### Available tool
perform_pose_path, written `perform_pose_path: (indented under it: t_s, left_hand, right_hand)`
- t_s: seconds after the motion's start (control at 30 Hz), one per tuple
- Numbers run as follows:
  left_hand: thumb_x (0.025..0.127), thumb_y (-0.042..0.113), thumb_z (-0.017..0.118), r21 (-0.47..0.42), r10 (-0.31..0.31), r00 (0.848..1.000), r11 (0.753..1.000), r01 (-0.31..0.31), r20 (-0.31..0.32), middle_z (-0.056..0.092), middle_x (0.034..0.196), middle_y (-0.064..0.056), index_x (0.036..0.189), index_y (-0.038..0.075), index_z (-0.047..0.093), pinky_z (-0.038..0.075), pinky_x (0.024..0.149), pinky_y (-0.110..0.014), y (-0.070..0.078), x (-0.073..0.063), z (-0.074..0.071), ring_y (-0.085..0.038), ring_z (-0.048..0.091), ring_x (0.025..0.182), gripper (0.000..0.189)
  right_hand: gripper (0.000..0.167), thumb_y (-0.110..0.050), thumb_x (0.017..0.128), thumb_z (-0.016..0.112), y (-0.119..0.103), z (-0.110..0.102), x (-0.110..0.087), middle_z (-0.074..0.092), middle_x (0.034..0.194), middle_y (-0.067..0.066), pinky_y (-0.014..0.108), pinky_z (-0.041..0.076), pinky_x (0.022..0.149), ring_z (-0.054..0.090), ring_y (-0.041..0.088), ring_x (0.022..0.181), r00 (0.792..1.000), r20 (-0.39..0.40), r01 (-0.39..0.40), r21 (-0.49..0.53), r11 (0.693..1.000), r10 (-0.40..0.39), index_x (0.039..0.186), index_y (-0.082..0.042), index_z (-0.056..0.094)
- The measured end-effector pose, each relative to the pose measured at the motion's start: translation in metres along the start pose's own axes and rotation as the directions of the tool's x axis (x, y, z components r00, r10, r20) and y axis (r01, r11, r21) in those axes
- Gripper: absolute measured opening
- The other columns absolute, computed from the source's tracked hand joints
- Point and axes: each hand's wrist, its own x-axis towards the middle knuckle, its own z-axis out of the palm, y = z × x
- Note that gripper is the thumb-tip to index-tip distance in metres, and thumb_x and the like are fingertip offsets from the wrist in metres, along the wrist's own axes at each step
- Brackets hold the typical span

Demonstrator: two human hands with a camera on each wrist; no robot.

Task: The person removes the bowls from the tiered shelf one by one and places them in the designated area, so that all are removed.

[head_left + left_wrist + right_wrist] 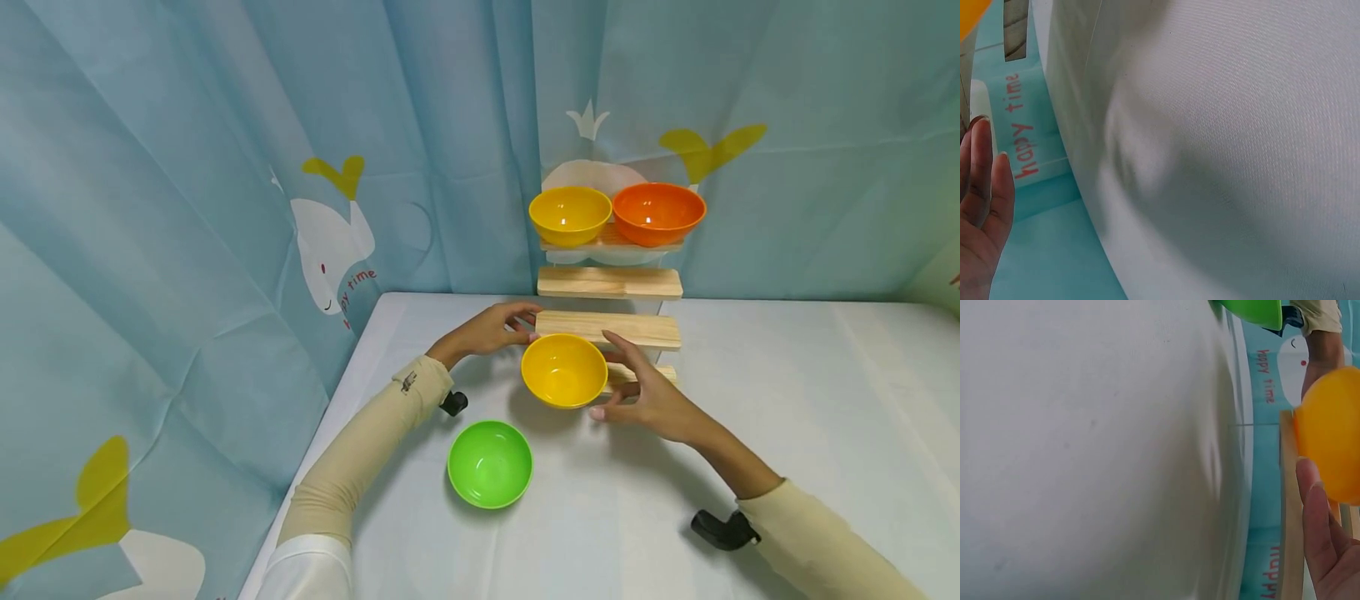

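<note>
A yellow bowl [564, 372] is upright close over the lowest wooden step [642, 377] of a small rack, its base near the board's end in the right wrist view. My right hand [651, 398] holds it from the right, thumb at the front and fingers farther back along its side. On the other side, my left hand [491, 330] has its thumb tip right at the rim and loosely extended fingers beside the rack's left end. The left wrist view shows straight fingers [980, 169] there. A green bowl [491, 464] stands on the table nearer to me.
Another yellow bowl [570, 215] and an orange bowl [658, 213] stand side by side on the rack's top step. Two more wooden steps [609, 282] lie between top and bottom. A white cloth covers the table [787, 400]; a blue printed curtain [465, 167] hangs behind it.
</note>
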Motion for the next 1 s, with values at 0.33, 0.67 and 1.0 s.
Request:
perform_pose_path:
  t_s: [0.33,0.67,1.0]
  left_hand:
    - [0.099,0.018,0.066,0.009,0.011,1.000,1.000,-0.011,0.000,0.057,0.140,-0.013,0.148,0.008,0.048,0.051,0.102,-0.029,-0.002,0.002,0.000,-0.026,0.059,0.125,0.053]
    - [0.099,0.022,0.066,0.012,0.005,1.000,1.000,-0.005,-0.007,0.058,0.139,-0.011,0.149,0.011,0.048,0.051,0.101,-0.028,-0.005,0.003,0.000,-0.024,0.059,0.123,0.054]
    - [0.100,0.023,0.066,0.003,0.001,1.000,1.000,-0.001,0.000,0.057,0.140,-0.011,0.149,0.011,0.048,0.051,0.102,-0.029,-0.005,0.002,0.000,-0.027,0.058,0.125,0.054]
  right_hand:
    - [0.119,-0.015,0.080,0.087,0.002,0.015,0.013,0.011,0.165,0.025,0.028,0.060,0.078,0.065,0.029,0.088,0.999,0.013,-0.036,0.056,0.998,0.035,0.162,-0.015,0.000]
    - [0.119,-0.025,0.078,0.088,-0.004,0.021,0.021,0.023,0.159,0.021,0.036,0.059,0.070,0.053,0.036,0.114,0.997,-0.014,-0.078,0.015,0.997,0.078,0.162,-0.019,0.004]
    - [0.118,-0.028,0.076,0.090,-0.007,0.024,0.025,0.030,0.155,0.021,0.047,0.059,0.086,0.051,0.038,0.122,0.995,-0.036,-0.094,-0.024,0.995,0.094,0.162,-0.017,0.009]
